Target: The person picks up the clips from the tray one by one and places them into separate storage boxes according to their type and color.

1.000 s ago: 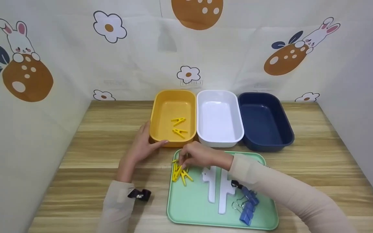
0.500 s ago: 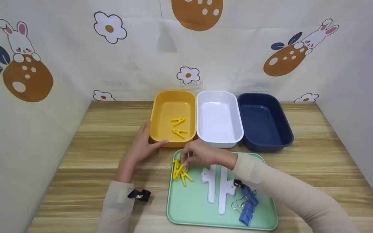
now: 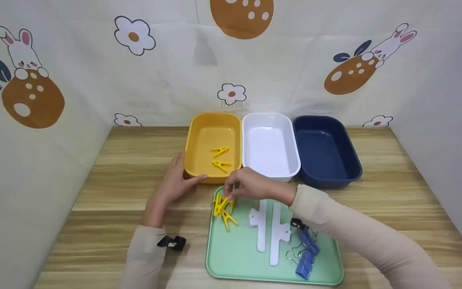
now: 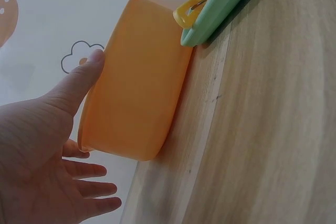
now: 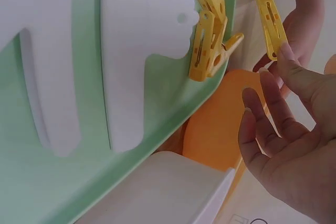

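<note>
wood-grain tabletop [image 3: 134, 172] | right hand [image 3: 251, 185] pinches a yellow plastic clip [image 5: 271, 24] over the green rectangular tray [image 3: 235, 251] | left hand [image 3: 175, 182], straight-fingered, against the amber oblong bin [image 3: 215, 136] | a straight lift should avoid snags

Not one word is legible to me from my remote post. The patterned wall sheet [image 3: 175, 80] bears faint boxed print [image 3: 235, 104] at 12 o'clock in the head view, its small letters too blurred to read; paler marks [image 3: 141, 105] sit toward 10 o'clock and a similar patch [image 3: 322, 106] toward 2 o'clock, equally illegible. In the right wrist view, I see part of a boxed marking [image 5: 239, 219] at 5 o'clock on the sheet, by the lower edge, likewise beyond reading.
</note>
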The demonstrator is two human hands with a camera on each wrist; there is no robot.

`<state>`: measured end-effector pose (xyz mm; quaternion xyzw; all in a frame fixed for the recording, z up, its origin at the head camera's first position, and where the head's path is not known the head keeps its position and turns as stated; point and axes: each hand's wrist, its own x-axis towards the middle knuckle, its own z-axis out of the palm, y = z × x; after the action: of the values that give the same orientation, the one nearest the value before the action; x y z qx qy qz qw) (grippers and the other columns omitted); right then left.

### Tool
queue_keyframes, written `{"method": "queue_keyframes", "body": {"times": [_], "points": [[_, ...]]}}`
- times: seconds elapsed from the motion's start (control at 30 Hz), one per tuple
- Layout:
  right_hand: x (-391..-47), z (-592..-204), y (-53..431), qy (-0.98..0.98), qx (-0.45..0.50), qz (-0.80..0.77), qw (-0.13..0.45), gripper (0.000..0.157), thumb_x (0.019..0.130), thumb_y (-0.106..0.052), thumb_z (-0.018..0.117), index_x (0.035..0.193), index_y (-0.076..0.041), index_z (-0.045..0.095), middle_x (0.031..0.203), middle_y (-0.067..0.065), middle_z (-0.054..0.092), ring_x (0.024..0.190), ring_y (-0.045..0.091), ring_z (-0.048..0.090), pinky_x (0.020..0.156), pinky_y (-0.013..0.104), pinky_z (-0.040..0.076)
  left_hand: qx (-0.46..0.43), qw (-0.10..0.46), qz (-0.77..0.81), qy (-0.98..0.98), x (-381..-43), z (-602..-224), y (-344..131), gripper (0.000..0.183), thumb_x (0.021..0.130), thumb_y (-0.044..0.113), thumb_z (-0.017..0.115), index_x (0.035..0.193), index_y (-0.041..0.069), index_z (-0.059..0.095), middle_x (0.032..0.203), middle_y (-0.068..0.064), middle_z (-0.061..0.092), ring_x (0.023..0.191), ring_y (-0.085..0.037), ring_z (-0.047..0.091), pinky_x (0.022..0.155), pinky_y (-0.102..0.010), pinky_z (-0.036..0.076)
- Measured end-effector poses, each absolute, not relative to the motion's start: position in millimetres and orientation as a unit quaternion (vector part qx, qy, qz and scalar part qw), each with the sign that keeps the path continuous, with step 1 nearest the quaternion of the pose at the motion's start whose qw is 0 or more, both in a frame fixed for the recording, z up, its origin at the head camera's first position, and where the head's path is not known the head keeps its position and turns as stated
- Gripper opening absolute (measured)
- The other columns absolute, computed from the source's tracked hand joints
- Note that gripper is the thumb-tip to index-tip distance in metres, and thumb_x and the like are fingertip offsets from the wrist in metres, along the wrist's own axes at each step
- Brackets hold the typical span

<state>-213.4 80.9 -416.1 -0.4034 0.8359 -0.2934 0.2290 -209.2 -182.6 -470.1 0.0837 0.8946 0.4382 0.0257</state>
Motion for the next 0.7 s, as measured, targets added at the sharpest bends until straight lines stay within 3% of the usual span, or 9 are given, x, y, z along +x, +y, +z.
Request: {"method": "queue_keyframes", "body": {"times": [0.7], "points": [[-222.0,-401.1,87.3,0.839,-0.375,-0.330,0.214,0.009,0.100,-0.012,0.073,0.102,-0.004,0.077,0.099,0.006,0.076,0.084,0.009,0.059,0.083,0.021,0.054,0.090,0.020,0.437,0.895,-210.1,-470.4,-183.2,0.099,0.095,0.035,0.082,0.168,0.007,0.021,0.167,-0.020,0.032,0.150,-0.034,0.037,0.129,-0.052,0.027]]}}
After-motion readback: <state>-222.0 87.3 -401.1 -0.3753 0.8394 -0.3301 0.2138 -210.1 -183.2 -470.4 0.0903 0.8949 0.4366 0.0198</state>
